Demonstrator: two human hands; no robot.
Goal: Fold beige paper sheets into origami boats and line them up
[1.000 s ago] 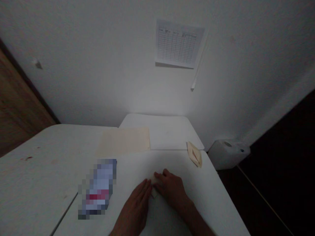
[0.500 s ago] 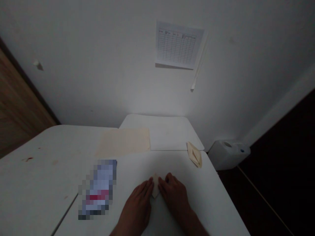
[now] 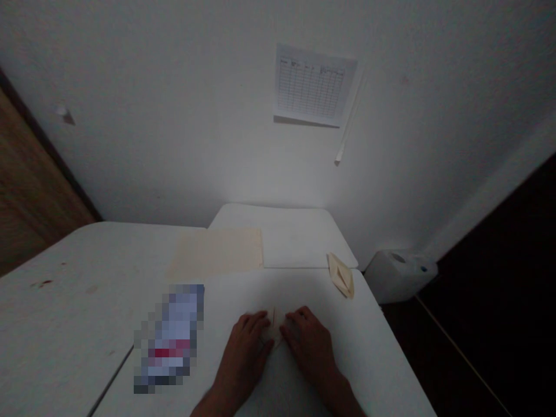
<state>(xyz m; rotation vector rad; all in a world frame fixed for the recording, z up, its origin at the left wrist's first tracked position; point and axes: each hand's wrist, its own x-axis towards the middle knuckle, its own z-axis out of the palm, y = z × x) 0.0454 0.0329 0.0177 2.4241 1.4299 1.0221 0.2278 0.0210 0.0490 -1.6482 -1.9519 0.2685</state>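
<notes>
Left hand (image 3: 241, 353) and right hand (image 3: 310, 347) moved in over 1 small folded paper (image 3: 274, 324), both narrow, fingers pressing it on white bench (image 3: 73, 260). 2nd creased cream paper (image 3: 341, 276) & 1 flat manila sheet (image 3: 215, 253) lie further back.

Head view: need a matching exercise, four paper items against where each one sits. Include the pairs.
Items:
1. small folded paper
2. pointed folded paper
3. tan paper sheet
4. printed grid sheet

Places:
A. fixed to the wall
B. at the far right corner of the table
C. between the left hand and the right hand
D. lying flat at the table's far edge

Pairs: 1-C, 2-B, 3-D, 4-A
</notes>
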